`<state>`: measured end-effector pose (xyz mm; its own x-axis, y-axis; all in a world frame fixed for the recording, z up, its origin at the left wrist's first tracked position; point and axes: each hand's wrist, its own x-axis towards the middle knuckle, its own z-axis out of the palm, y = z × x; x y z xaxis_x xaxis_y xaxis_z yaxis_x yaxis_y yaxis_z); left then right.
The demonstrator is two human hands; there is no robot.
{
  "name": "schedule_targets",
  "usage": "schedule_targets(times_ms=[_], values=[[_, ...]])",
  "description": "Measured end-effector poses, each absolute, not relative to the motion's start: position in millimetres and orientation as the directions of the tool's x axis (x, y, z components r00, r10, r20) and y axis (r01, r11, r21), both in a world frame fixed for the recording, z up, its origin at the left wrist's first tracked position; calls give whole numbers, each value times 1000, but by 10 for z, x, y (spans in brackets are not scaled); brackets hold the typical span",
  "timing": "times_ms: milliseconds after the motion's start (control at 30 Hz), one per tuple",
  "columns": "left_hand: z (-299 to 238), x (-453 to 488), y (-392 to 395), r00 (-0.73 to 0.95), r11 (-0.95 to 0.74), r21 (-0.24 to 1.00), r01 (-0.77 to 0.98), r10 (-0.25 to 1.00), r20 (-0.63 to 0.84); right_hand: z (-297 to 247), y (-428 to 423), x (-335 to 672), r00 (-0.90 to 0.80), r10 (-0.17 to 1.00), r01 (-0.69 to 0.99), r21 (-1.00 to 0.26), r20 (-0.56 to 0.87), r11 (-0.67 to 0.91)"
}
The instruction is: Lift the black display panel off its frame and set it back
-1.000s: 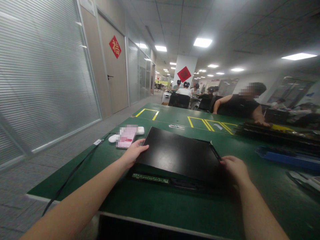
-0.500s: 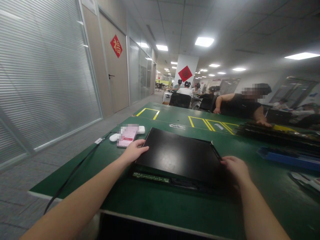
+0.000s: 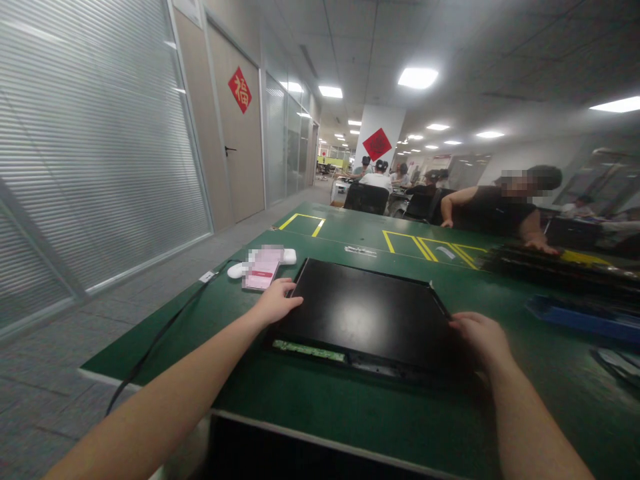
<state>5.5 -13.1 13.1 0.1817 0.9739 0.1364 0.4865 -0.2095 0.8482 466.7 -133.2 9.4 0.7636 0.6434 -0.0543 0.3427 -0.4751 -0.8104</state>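
A flat black display panel lies on the green table, with a narrow green circuit strip along its near edge. My left hand grips the panel's left edge, fingers curled over it. My right hand holds the panel's right near corner, fingers closed round the edge.
A pink phone and a white device with a black cable lie left of the panel. A blue tray and dark panels sit at right. A person in black leans on the far table. Yellow floor-tape boxes mark the table.
The view has shifted slightly; the panel looks lowered flatter onto the table. Both hands keep their hold on its edges.
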Motion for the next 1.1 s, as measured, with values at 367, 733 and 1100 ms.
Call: schedule_targets(times_ms=[367, 733, 1100], values=[[54, 68, -103, 157, -233, 786, 573, 972, 173, 148, -1364, 4595, 762, 647, 356, -813, -34, -461], [36, 53, -94, 183, -252, 774, 580, 967, 177, 71, -1339, 4681, 752, 659, 370, -809, -29, -458], [152, 44, -244, 476, -529, 509, 679, 845, 244, 110, -1344, 4667, 726, 687, 502, -712, 38, -491]])
